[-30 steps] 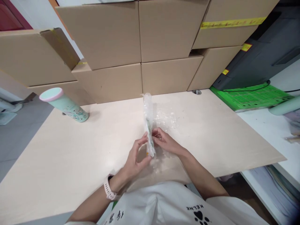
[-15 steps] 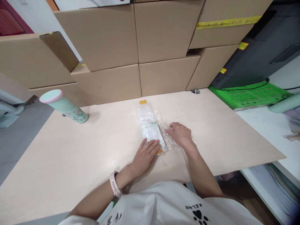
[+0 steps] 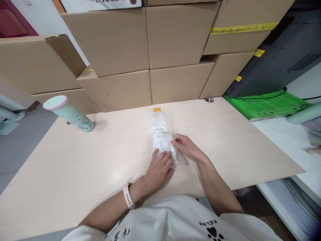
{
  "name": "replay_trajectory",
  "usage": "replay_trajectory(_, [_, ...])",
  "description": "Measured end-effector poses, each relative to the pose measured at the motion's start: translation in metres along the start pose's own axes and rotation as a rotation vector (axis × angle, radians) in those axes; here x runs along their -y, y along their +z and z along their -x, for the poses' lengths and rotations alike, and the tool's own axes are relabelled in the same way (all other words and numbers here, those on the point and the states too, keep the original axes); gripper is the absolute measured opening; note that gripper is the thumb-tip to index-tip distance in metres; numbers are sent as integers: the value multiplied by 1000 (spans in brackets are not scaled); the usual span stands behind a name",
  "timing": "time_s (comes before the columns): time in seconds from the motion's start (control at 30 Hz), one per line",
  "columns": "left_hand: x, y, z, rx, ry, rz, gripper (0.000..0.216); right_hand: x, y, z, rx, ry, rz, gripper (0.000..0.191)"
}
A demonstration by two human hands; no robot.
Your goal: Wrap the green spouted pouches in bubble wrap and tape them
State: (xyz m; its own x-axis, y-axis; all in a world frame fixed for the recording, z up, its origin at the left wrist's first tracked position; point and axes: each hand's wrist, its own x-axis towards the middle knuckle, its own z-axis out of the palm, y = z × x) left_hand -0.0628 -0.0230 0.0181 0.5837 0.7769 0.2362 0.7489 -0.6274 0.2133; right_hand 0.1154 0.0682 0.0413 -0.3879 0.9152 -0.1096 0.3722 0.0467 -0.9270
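Observation:
A long, narrow package in clear bubble wrap (image 3: 160, 125) lies on the pale wooden table (image 3: 100, 160), with orange-yellow patches at its far and near ends. My left hand (image 3: 159, 167) rests flat over its near end, fingers spread and pressing down. At the package's right edge, my right hand (image 3: 184, 145) has its fingertips pinched on the bubble wrap, which is folded in close against the side. What sits inside the wrap cannot be made out clearly, though a faint green mark shows through.
A mint-green tumbler (image 3: 69, 112) with a pink rim stands on the left. Stacked cardboard boxes (image 3: 180, 83) line the back edge. To the right are a green plastic crate (image 3: 268, 103), a dark grey case (image 3: 288, 57) and a white shelf (image 3: 276, 134).
My right hand has moved left to the package, its fingers closing on the wrap. The loose wrap that lay spread on the right is drawn in against the package. My left hand stays on it.

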Motion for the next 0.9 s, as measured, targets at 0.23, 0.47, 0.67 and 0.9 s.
replay_trajectory(0.23, [1, 7, 5, -119, -38, 99, 45, 4, 8, 1, 149, -41, 39, 22])
replay_trajectory(0.47, [5, 16, 6, -106, 22, 35, 28, -6, 6, -5, -119, 90, 224, 26])
replay_trajectory(0.67, [1, 16, 8, -187, 2, 118, 17, -5, 14, -4, -106, 121, 354, 32])
replay_trajectory(0.9, [13, -21, 4, -333, -42, 269, 35, 2, 33, -2, 18, 193, -509, 44])
